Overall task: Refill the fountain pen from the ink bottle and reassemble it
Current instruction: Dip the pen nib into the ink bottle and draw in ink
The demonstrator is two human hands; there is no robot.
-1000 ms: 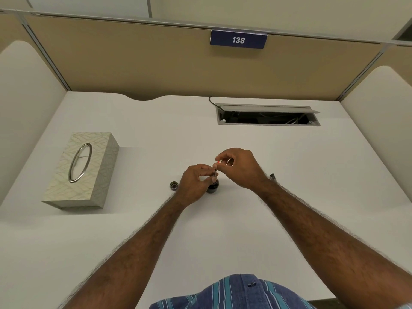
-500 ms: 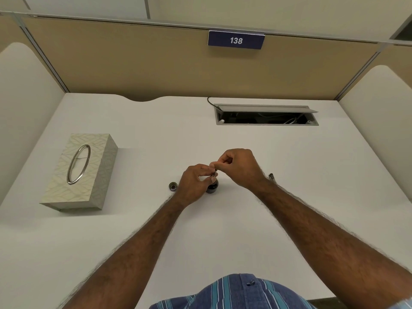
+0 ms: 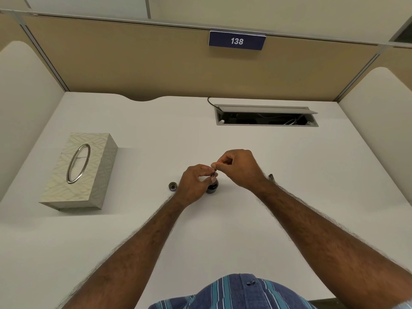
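A small dark ink bottle (image 3: 212, 188) stands uncapped on the white desk (image 3: 223, 230), and its round cap (image 3: 173, 186) lies just to its left. My left hand (image 3: 194, 183) curls around the bottle's left side, its fingertips pinching the lower part of the thin pen section (image 3: 215, 173), which stands upright in the bottle's mouth. My right hand (image 3: 238, 167) pinches the top end of that same pen section from above. A dark pen part (image 3: 271, 177) lies on the desk behind my right wrist, mostly hidden.
A patterned tissue box (image 3: 80, 171) with a metal oval opening sits at the left. An open cable tray (image 3: 266, 118) is set into the desk at the back right. Partition walls surround the desk on three sides.
Both hands stay over the bottle. My right hand's fingers have shifted slightly at the top of the pen section; the small orange-red tip visible one second ago is now covered.
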